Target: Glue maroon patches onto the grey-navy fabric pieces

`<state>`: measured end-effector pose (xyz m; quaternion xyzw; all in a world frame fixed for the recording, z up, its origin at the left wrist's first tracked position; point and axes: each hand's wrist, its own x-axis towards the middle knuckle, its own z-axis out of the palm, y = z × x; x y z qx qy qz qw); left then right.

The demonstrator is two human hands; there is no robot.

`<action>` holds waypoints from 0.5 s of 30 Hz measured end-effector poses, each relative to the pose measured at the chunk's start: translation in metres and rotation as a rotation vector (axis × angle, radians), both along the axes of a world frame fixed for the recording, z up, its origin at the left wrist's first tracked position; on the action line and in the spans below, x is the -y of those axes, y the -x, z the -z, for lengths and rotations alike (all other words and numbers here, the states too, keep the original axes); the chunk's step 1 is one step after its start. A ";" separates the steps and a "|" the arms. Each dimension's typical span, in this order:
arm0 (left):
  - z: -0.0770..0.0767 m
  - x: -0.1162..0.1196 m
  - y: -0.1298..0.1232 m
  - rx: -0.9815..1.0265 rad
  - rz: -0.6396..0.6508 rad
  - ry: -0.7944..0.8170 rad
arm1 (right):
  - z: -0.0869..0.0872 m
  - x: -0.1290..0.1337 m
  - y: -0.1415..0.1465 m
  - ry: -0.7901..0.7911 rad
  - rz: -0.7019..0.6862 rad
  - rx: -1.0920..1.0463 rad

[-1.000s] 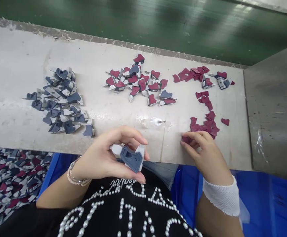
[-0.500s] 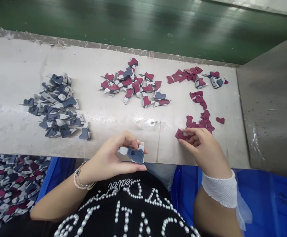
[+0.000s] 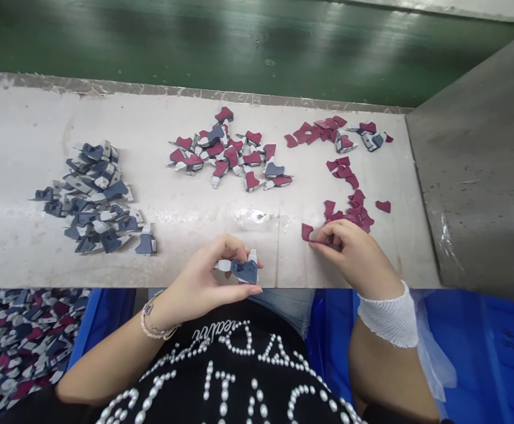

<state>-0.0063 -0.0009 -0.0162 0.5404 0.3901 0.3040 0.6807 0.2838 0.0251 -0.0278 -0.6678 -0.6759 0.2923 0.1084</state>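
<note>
Close to the table's front edge, my left hand [image 3: 210, 274] is closed around a blue-grey and white plastic part [image 3: 244, 271], its recessed blue face turned up. My right hand [image 3: 345, 250] pinches the edge of a small flat maroon piece [image 3: 307, 232] between thumb and fingertips. Right behind that hand lies a loose cluster of maroon pieces [image 3: 359, 206]. Part of this cluster is hidden by the fingers.
Blue-grey and white parts [image 3: 100, 197] are heaped at the left. Parts with maroon faces [image 3: 231, 156] lie mid-table. More maroon pieces [image 3: 314, 131] are at the back right, beside a metal panel [image 3: 477, 165]. Blue bins [image 3: 481, 353] stand below the front edge.
The view has shifted slightly, moving the table items left in the picture. The maroon piece at my right fingertips has turned a little and sticks out further. My left hand keeps its hold.
</note>
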 end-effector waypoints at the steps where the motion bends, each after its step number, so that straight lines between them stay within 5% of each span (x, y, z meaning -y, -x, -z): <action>1: 0.001 0.001 0.000 0.011 -0.002 0.003 | -0.001 0.001 0.001 0.014 0.000 -0.015; 7: 0.006 0.006 -0.003 0.031 -0.114 -0.051 | -0.025 0.018 0.016 -0.031 0.019 -0.195; 12: 0.008 0.006 -0.009 0.026 -0.223 -0.075 | -0.054 0.032 0.050 0.026 -0.240 -0.525; 15: 0.009 0.008 -0.010 0.024 -0.247 -0.062 | -0.060 0.033 0.065 0.082 -0.261 -0.678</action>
